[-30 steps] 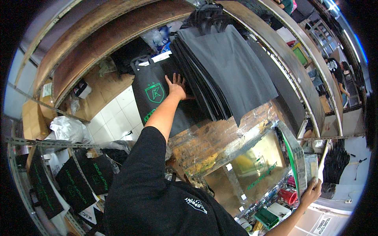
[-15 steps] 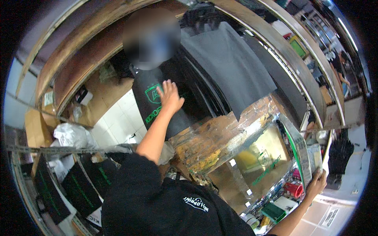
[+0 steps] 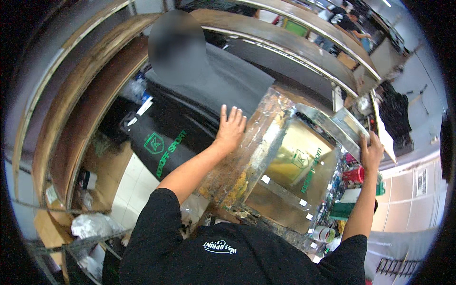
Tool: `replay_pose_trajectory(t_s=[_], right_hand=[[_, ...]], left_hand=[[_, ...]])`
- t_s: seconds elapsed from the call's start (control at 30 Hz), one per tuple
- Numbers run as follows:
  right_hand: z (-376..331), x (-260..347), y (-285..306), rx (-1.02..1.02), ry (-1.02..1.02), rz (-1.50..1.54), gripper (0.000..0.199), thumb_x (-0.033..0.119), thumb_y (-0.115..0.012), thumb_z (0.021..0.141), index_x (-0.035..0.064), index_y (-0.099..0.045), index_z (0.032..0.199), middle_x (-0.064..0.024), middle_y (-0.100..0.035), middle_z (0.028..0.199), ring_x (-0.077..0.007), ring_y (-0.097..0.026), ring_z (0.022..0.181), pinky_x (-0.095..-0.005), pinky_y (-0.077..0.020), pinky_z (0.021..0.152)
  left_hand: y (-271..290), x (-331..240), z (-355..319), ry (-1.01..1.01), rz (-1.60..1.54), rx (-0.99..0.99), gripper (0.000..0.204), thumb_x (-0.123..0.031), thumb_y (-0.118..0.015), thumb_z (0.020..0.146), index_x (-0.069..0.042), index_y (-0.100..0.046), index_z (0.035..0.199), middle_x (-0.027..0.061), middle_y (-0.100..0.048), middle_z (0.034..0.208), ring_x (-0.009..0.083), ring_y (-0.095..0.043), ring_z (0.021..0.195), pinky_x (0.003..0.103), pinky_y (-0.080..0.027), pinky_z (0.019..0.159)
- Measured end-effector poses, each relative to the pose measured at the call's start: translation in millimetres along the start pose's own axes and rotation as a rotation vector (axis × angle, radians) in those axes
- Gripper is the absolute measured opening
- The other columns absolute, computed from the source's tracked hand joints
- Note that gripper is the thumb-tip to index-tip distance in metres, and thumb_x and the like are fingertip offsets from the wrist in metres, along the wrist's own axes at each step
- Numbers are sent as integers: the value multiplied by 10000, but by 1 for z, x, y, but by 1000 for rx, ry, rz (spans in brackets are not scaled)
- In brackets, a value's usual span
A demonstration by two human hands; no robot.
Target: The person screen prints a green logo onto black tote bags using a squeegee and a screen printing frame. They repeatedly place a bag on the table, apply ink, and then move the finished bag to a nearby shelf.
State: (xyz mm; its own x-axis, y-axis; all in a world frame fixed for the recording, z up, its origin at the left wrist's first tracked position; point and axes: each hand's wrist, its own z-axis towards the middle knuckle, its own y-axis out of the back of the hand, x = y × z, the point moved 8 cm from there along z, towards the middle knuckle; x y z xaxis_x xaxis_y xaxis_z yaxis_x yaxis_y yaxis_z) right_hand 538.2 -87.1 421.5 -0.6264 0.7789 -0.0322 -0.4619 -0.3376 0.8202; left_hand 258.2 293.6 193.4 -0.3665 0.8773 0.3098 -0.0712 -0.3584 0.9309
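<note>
Black fabric [image 3: 166, 114] with a green shield print [image 3: 154, 143] and green lettering lies on the left, draped toward a wooden board. My left hand [image 3: 232, 126] rests flat, fingers spread, at the fabric's right edge beside the paint-stained board [image 3: 237, 164]. On the right stands a printing screen [image 3: 280, 173] with yellowish mesh and a matching green design. A grey metal side bar [image 3: 323, 127] edges it. My right hand [image 3: 373, 151] is closed at the far right end of that bar, fingers curled over; part of its grip is hidden.
Curved wooden shelves [image 3: 95, 95] arch around the far side. Red [image 3: 353, 175] and green [image 3: 344, 210] containers and a white can [image 3: 324, 233] crowd the screen's right. A white plastic bag [image 3: 95, 226] sits lower left. People [image 3: 349, 23] work in the far right background.
My left hand has moved off the green print, rightward to the fabric's edge near the board. My right hand stays at the screen frame. The view has turned.
</note>
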Motion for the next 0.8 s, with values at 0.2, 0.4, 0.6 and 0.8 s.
replay_pose_trajectory(t_s=[0.2,0.4,0.6,0.8], right_hand=[[-13,-3,6,-111,51,6,522,520,-611,970,30,-684,1133,-182,-686,1071,-366,-615,1031,-524,-399,928],[11,11,22,-23,15,67,579,606,-558,971,39,-670,996,-148,-665,897,-342,-623,937,-473,-397,891],[17,0,20,-67,29,101,637,675,-550,938,57,-699,905,-155,-695,871,-335,-657,943,-485,-409,879],[8,-2,17,-69,48,89,631,685,-532,940,78,-700,920,-158,-705,875,-321,-671,901,-514,-405,859]], left_hand=[[-6,-31,25,-196,-110,-61,339,-197,-566,945,-130,-679,1258,137,-613,1398,390,-494,1396,737,-95,1203],[-27,-151,8,-441,-139,107,272,-207,-607,903,-105,-681,1144,178,-681,1097,395,-622,1163,657,-298,1167],[-24,-290,-5,-433,-356,14,173,-175,-572,927,-95,-695,1018,160,-709,974,353,-682,975,598,-482,995],[-17,-418,-14,-399,-649,123,385,-148,-552,949,-128,-639,1324,194,-687,1137,374,-663,1049,557,-520,926]])
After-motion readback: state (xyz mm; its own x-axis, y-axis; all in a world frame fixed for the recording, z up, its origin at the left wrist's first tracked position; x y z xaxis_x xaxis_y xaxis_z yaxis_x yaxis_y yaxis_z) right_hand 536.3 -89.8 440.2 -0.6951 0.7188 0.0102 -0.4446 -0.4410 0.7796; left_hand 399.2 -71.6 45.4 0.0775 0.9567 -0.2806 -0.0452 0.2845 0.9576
